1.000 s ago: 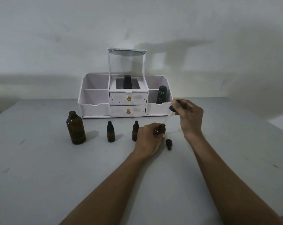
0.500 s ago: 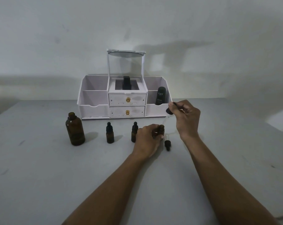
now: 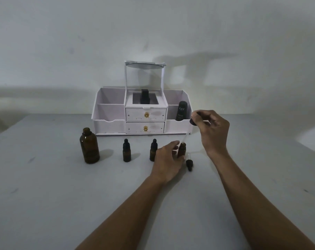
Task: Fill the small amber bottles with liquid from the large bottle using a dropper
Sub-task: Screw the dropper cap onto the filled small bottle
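Four amber bottles stand in a loose row on the worktop (image 3: pixel 44 204) in front of the white organizer (image 3: pixel 109 123), and that organizer serves as the landmark. Off its left front corner sits the large bottle (image 3: pixel 89 146), uncapped, so the liquid is open to reach. In front of its left compartment stands a small capped bottle (image 3: pixel 126 150), and in front of its drawers a second capped bottle (image 3: pixel 153 150); both wear their black dropper tops, which probably marks them as either finished or waiting.

Before the organizer's right compartment, the left hand (image 3: pixel 166 160) curls loosely around the open small bottle (image 3: pixel 182 150), fingers (image 3: pixel 173 145) touching its side, most likely to keep so light a thing from tipping while it is filled. Just right of that bottle, a spare dropper cap (image 3: pixel 189 164) lies on its side on the worktop, set close by so it can go back on.

At the organizer's right front corner, the right hand (image 3: pixel 213 129) pinches the black bulb of the dropper (image 3: pixel 186 136) between thumb and fingertips. Its clear tube slants down and left, the tip at the open bottle's mouth, seemingly so drops fall straight in. Whether liquid is flowing is too faint to tell.
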The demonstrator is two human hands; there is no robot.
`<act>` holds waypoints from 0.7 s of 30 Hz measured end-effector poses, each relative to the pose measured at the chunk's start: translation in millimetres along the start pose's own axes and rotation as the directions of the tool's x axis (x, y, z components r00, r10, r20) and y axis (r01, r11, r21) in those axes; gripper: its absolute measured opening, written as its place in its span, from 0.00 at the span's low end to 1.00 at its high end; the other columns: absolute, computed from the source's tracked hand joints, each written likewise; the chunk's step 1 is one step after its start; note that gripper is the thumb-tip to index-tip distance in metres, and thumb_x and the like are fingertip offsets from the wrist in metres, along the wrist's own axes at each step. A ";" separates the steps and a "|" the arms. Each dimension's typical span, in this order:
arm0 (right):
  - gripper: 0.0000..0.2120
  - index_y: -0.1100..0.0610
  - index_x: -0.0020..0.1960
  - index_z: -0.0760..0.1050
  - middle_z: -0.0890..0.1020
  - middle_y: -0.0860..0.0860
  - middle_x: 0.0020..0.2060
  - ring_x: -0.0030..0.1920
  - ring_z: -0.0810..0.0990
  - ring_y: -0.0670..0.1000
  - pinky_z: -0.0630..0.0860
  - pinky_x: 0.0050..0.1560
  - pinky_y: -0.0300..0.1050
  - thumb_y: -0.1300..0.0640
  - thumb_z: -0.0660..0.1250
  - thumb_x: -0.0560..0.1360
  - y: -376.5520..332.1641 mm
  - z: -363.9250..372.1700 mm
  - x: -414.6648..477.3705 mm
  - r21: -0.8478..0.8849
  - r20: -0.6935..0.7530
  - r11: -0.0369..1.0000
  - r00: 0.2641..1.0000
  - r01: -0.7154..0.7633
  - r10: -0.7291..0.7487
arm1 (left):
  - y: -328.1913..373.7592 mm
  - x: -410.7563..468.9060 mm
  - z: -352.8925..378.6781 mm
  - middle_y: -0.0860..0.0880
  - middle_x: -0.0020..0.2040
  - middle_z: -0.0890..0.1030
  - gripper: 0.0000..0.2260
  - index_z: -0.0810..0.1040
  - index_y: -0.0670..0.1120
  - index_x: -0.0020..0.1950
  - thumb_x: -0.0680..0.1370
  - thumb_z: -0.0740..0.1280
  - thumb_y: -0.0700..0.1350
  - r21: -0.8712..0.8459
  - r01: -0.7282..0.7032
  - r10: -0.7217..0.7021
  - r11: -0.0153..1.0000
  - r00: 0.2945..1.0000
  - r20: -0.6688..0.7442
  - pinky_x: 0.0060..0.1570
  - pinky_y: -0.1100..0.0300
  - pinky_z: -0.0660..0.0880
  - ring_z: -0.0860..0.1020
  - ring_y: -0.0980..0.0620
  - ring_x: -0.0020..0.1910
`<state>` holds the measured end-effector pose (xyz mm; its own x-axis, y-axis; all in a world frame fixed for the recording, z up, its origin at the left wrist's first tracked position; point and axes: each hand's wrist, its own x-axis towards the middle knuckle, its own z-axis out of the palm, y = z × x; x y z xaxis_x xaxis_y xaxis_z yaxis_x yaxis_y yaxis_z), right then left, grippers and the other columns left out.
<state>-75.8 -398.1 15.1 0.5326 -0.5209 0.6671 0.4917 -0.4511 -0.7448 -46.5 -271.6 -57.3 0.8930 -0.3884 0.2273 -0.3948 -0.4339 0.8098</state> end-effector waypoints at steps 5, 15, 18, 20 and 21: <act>0.05 0.64 0.47 0.83 0.86 0.44 0.37 0.39 0.85 0.43 0.80 0.41 0.36 0.61 0.74 0.75 -34.6 20.4 5.7 0.045 0.015 0.996 0.997 0.072 -0.072 | 2.0 -35.0 -20.1 0.53 0.64 0.77 0.25 0.71 0.53 0.71 0.76 0.73 0.47 -0.191 0.113 -0.107 0.975 0.993 0.043 0.59 0.65 0.72 0.75 0.57 0.59; 0.04 0.49 0.46 0.85 0.88 0.49 0.41 0.44 0.87 0.52 0.84 0.47 0.49 0.57 0.76 0.73 -92.0 107.0 -9.7 0.234 0.193 0.972 0.980 0.002 -0.048 | -52.1 -89.5 -123.0 0.58 0.57 0.79 0.18 0.77 0.54 0.63 0.74 0.73 0.52 -0.194 0.195 -0.214 0.961 0.973 -0.082 0.54 0.66 0.77 0.79 0.59 0.54; 0.07 0.47 0.44 0.83 0.86 0.41 0.36 0.40 0.86 0.44 0.82 0.43 0.38 0.60 0.75 0.73 -102.4 134.7 -16.7 0.259 0.267 0.966 0.962 -0.014 -0.058 | -73.9 -98.4 -156.4 0.57 0.55 0.81 0.16 0.79 0.53 0.60 0.74 0.75 0.50 -0.199 0.185 -0.225 0.962 0.953 -0.202 0.50 0.70 0.77 0.80 0.60 0.51; 0.06 0.50 0.45 0.83 0.86 0.42 0.37 0.39 0.86 0.43 0.82 0.43 0.36 0.61 0.75 0.73 -106.5 151.5 -21.9 0.258 0.320 0.965 0.946 -0.043 -0.043 | -85.9 -99.4 -175.4 0.57 0.52 0.82 0.15 0.79 0.52 0.58 0.73 0.76 0.48 -0.192 0.177 -0.227 0.965 0.933 -0.279 0.47 0.72 0.76 0.81 0.62 0.48; 0.05 0.51 0.45 0.84 0.87 0.45 0.38 0.41 0.87 0.46 0.83 0.45 0.39 0.61 0.75 0.73 -107.8 158.9 -24.1 0.260 0.339 0.963 0.941 -0.066 -0.027 | -91.2 -98.6 -183.4 0.57 0.52 0.82 0.15 0.79 0.52 0.58 0.73 0.76 0.48 -0.184 0.176 -0.228 0.967 0.921 -0.315 0.45 0.74 0.75 0.81 0.63 0.47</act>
<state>-32.2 -221.8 81.9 0.7212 -0.2325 0.6526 0.6174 -0.2116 -0.7577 -58.9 -44.7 -54.4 0.9808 -0.0031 0.1951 -0.1846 -0.3387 0.9226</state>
